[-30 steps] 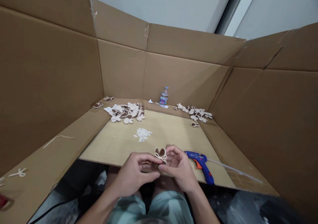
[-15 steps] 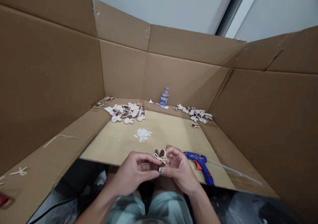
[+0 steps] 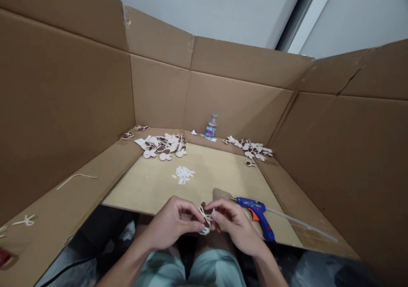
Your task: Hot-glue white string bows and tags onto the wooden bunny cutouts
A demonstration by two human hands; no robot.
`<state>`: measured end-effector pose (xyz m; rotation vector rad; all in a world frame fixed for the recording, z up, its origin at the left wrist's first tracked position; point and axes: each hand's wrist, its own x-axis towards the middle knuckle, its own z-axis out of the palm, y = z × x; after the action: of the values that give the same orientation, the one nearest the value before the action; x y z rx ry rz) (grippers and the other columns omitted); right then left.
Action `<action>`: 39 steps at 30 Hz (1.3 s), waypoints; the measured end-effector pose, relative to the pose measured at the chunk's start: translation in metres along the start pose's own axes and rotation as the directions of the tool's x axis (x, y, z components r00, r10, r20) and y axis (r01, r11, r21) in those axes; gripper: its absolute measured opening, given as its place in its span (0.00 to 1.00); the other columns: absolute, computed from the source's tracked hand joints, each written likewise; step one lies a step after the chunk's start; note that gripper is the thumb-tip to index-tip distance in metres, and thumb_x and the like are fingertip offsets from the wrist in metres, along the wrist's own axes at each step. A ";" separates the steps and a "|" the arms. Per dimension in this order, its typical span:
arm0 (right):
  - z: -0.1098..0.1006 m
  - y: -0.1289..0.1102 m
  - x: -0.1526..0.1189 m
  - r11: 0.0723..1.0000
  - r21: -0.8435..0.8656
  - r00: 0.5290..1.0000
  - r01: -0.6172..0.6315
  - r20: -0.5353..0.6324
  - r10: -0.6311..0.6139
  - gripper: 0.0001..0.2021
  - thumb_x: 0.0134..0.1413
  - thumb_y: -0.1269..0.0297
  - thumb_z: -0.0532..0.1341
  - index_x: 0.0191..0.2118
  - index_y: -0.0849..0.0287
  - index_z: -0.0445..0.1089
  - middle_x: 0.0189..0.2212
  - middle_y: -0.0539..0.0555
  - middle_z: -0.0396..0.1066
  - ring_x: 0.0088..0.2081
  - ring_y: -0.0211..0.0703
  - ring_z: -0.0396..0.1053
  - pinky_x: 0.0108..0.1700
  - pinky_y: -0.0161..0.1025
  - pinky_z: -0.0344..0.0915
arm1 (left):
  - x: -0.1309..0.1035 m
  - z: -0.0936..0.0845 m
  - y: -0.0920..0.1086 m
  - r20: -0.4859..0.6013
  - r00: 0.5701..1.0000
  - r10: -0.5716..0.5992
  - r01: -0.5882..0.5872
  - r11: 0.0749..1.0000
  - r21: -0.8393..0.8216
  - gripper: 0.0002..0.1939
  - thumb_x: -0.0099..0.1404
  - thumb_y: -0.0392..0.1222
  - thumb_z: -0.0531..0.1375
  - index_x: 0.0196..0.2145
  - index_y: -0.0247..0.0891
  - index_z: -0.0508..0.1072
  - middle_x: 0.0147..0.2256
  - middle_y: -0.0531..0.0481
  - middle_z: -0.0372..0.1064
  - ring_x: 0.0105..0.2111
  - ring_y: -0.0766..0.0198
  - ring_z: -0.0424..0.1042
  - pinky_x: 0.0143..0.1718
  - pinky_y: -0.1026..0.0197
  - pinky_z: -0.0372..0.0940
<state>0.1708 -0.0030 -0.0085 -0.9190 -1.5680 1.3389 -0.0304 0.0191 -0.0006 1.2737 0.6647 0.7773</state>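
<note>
Right hand (image 3: 237, 225) has shifted a bit and its fingers have re-set against the rabbit-shaped piece (image 3: 207, 225); the piece itself has turned from facing the camera to a tilted angle, so just one ear shows clearly now. Left hand (image 3: 174, 224) about where it was. Piece is held up at the near edge of the board (image 3: 210, 161), over the lap, between the two hands. Left thumb and forefinger pinch its lower left side. Right thumb and forefinger are at the cream bow (image 3: 205, 213) on its front; can't tell if they're pinching the cord or only touching it. Pale patch at the bottom of the piece, too small to make out. Blue glue gun (image 3: 260, 215) lies just beyond the right hand, nozzle tip at a brown pad (image 3: 220, 193), clear stick (image 3: 302, 224) out the back. Small white tags (image 3: 183, 174) are heaped mid-board, ahead of the hands. Far left: big pile of rabbit pieces (image 3: 165, 146). Far right: second pile (image 3: 251, 147), one single piece (image 3: 250, 163) just nearer. Bottle (image 3: 211, 128) stands between the piles, by the back cardboard wall (image 3: 239, 104). Loose cord (image 3: 76, 176) on the left cardboard strip.
</note>
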 end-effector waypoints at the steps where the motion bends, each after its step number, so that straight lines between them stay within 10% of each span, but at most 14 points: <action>1: 0.000 0.000 -0.002 1.000 -0.012 1.000 -0.028 0.012 0.028 0.10 0.57 0.58 0.61 0.38 0.60 0.73 0.25 0.50 0.69 0.27 0.35 0.65 0.30 0.31 0.61 | 0.000 0.001 -0.001 0.009 1.000 -0.022 0.022 1.000 0.022 0.03 0.51 0.34 0.68 0.27 0.35 0.79 0.29 0.47 0.79 0.33 0.60 0.76 0.39 0.60 0.68; 8: -0.019 0.006 -0.012 0.954 -0.043 0.944 -0.296 0.136 0.299 0.12 0.47 0.57 0.68 0.30 0.62 0.74 0.21 0.49 0.70 0.22 0.33 0.65 0.27 0.30 0.62 | 0.002 -0.012 -0.001 0.000 0.985 -0.173 0.169 0.961 0.220 0.11 0.41 0.36 0.72 0.26 0.35 0.79 0.30 0.47 0.80 0.34 0.57 0.77 0.35 0.62 0.67; 11: -0.042 0.002 -0.016 0.966 -0.199 0.964 -0.168 -0.236 0.119 0.20 0.51 0.52 0.63 0.46 0.60 0.73 0.38 0.57 0.75 0.32 0.41 0.72 0.35 0.36 0.69 | 0.008 -0.029 0.001 -0.169 0.985 -0.021 0.075 0.945 0.319 0.05 0.49 0.39 0.68 0.25 0.36 0.79 0.35 0.45 0.80 0.42 0.55 0.76 0.43 0.61 0.66; 15: -0.069 -0.001 -0.028 0.854 -0.487 0.810 -0.181 -0.566 -0.151 0.36 0.54 0.49 0.58 0.65 0.59 0.52 0.59 0.64 0.62 0.48 0.50 0.71 0.49 0.44 0.68 | 0.021 -0.057 -0.009 -0.379 0.911 0.165 0.100 0.802 0.589 0.09 0.54 0.45 0.64 0.26 0.36 0.80 0.30 0.46 0.80 0.31 0.55 0.77 0.31 0.62 0.67; 19: -0.085 0.006 -0.041 0.748 -0.624 0.858 -0.224 -0.490 -0.152 0.22 0.56 0.48 0.55 0.44 0.60 0.76 0.43 0.61 0.76 0.43 0.52 0.75 0.43 0.41 0.71 | 0.039 -0.083 -0.019 -0.470 0.832 0.296 0.151 0.693 0.705 0.09 0.55 0.44 0.62 0.24 0.36 0.78 0.26 0.47 0.79 0.29 0.55 0.76 0.30 0.61 0.66; 23: -0.095 0.015 -0.049 0.704 -0.663 0.838 -0.255 -0.514 -0.181 0.19 0.54 0.48 0.56 0.32 0.57 0.79 0.32 0.56 0.79 0.34 0.51 0.77 0.35 0.37 0.70 | 0.068 -0.112 -0.009 -0.489 0.770 0.409 0.200 0.572 0.795 0.12 0.62 0.45 0.57 0.28 0.35 0.76 0.32 0.43 0.78 0.34 0.53 0.74 0.38 0.56 0.65; 29: -0.107 0.023 -0.054 0.551 -0.716 0.797 -0.429 -0.587 -0.143 0.22 0.54 0.45 0.55 0.20 0.55 0.70 0.20 0.53 0.74 0.23 0.47 0.72 0.27 0.38 0.64 | 0.115 -0.150 0.014 -0.406 0.827 0.389 0.230 0.425 0.875 0.10 0.65 0.42 0.59 0.39 0.33 0.73 0.44 0.45 0.71 0.45 0.56 0.70 0.48 0.47 0.64; 35: -0.114 0.040 -0.061 0.317 -0.720 0.768 -0.618 -0.639 0.045 0.07 0.46 0.60 0.62 0.24 0.58 0.68 0.25 0.59 0.75 0.27 0.51 0.72 0.28 0.39 0.63 | 0.126 -0.162 0.013 -0.464 0.813 0.352 0.286 0.452 0.845 0.12 0.66 0.43 0.58 0.45 0.34 0.70 0.44 0.45 0.70 0.42 0.58 0.71 0.44 0.49 0.66; 39: -0.114 0.044 -0.060 0.330 -0.729 0.786 -0.600 -0.614 0.073 0.04 0.47 0.66 0.58 0.25 0.57 0.69 0.25 0.57 0.74 0.29 0.49 0.73 0.29 0.38 0.62 | 0.120 -0.153 0.013 -0.537 0.739 0.407 0.263 0.560 0.786 0.10 0.63 0.39 0.60 0.42 0.34 0.68 0.35 0.47 0.71 0.37 0.57 0.71 0.40 0.53 0.65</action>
<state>0.2991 -0.0110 -0.0541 -2.2216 -1.6779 0.2328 -0.0847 0.2060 -0.0160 1.9009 1.7704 1.0709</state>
